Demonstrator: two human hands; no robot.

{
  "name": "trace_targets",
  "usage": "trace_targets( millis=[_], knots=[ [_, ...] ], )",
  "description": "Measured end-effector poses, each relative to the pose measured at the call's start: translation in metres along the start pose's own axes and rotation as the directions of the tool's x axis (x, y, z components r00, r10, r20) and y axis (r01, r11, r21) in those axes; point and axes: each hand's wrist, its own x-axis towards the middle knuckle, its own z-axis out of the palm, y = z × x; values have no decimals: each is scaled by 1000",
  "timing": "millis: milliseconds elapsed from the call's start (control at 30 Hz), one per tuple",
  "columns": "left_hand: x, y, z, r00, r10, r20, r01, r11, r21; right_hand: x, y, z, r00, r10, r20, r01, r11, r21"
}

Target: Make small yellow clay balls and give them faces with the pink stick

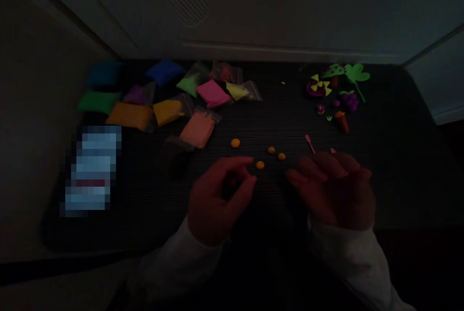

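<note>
My left hand (222, 200) hovers over the front middle of the dark table, thumb and forefinger apart and the other fingers curled. I make out nothing between them. Close to its fingertips lies a small orange clay ball (260, 165) with a dark dot. Several similar balls are around it, among them a plainer orange ball (235, 143) further left. To the right, my right hand (333, 190) is held with loosely bent, parted fingers and appears to hold nothing. Just beyond its fingers lie a pink modelling tool (310, 143) and another pink tip (333, 150), partly hidden by the hand.
Bags of coloured clay, such as a peach one (197, 129) and a blue one (165, 72), cover the back left. A blurred-out bright screen (93, 168) lies at the left edge. Small clay figures, including a purple grape bunch (350, 101), stand back right. A pale panel (290, 16) rises behind.
</note>
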Motion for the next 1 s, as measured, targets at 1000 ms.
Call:
trace_targets(
  millis=[1000],
  knots=[
    [16,29,12,989,72,127,-87,989,118,1,-19,5,962,-267,57,240,729,-641]
  ],
)
